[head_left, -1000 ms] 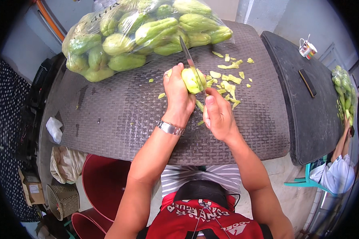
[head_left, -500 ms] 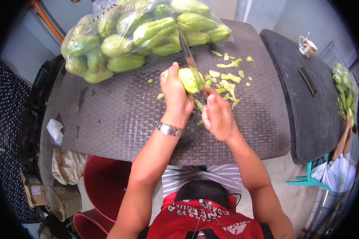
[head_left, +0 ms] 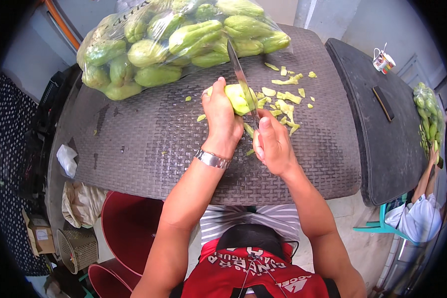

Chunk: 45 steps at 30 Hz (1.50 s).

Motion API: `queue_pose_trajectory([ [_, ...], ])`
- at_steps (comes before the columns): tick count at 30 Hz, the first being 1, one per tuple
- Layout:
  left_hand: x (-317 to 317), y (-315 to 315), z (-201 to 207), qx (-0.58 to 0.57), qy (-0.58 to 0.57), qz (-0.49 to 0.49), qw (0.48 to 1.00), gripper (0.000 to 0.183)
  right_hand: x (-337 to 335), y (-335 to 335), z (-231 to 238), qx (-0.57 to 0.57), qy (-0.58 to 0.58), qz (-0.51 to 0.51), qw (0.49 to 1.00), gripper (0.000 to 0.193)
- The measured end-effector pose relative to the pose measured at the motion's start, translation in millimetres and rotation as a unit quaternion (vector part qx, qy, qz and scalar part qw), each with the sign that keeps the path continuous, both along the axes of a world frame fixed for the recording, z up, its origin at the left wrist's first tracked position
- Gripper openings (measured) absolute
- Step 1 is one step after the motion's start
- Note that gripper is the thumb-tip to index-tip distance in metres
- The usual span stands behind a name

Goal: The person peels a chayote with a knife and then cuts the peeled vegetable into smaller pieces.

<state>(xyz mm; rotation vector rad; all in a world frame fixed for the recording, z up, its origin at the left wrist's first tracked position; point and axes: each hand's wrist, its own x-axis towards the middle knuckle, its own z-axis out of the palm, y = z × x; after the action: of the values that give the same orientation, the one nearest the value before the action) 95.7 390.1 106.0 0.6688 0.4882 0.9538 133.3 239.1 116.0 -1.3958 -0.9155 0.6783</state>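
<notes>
My left hand (head_left: 220,113) is closed around a pale green chayote (head_left: 237,99), partly peeled, held above the woven-pattern table (head_left: 159,134). In my right hand (head_left: 275,144) is the handle of a long knife (head_left: 244,82). Its blade points away from me and lies against the right side of the chayote. Green peel scraps (head_left: 286,105) are scattered on the table just right of the blade. Beyond my hands lies a big clear plastic bag (head_left: 181,47) full of whole chayotes.
To the right, a black table (head_left: 377,134) bears a mug (head_left: 383,62), a dark bar-shaped object (head_left: 383,103) and another bag of chayotes (head_left: 428,109), where another person's arms (head_left: 426,174) reach in. Red bins (head_left: 129,228) and a wicker basket (head_left: 77,248) stand below left.
The whole view has shifted slightly. My hands, the chayote and the knife keep nearly the same positions, with the blade still against the chayote's right side.
</notes>
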Motion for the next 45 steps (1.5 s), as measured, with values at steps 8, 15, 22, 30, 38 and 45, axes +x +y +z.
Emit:
queue_pose_trajectory([
  [8, 1, -8, 0, 0.009, -0.007, -0.007, 1.0, 0.026, 0, 3, 1, 0.002, -0.05, -0.047, 0.998, 0.065],
  [15, -1, -18, 6, 0.037, -0.035, 0.015, 0.999, 0.019, 0, 0, 5, 0.017, -0.056, -0.05, 0.997, 0.062],
  [22, -3, -31, 18, 0.003, 0.017, -0.012, 1.0, 0.022, 20, -24, 26, -0.069, 0.038, -0.022, 0.997, 0.067],
  [30, -54, -34, 7, 0.316, 0.195, -0.22, 0.902, 0.035, 24, -69, 78, -0.211, 0.008, -0.082, 0.974, 0.052],
  [38, -81, -56, 8, 0.584, 0.352, -0.187, 0.708, 0.034, 15, -99, 58, -0.216, -0.206, -0.049, 0.953, 0.021],
  [45, -92, -80, -11, 0.636, 0.365, -0.091, 0.674, 0.042, 17, -101, 41, -0.267, -0.178, -0.057, 0.946, 0.022],
])
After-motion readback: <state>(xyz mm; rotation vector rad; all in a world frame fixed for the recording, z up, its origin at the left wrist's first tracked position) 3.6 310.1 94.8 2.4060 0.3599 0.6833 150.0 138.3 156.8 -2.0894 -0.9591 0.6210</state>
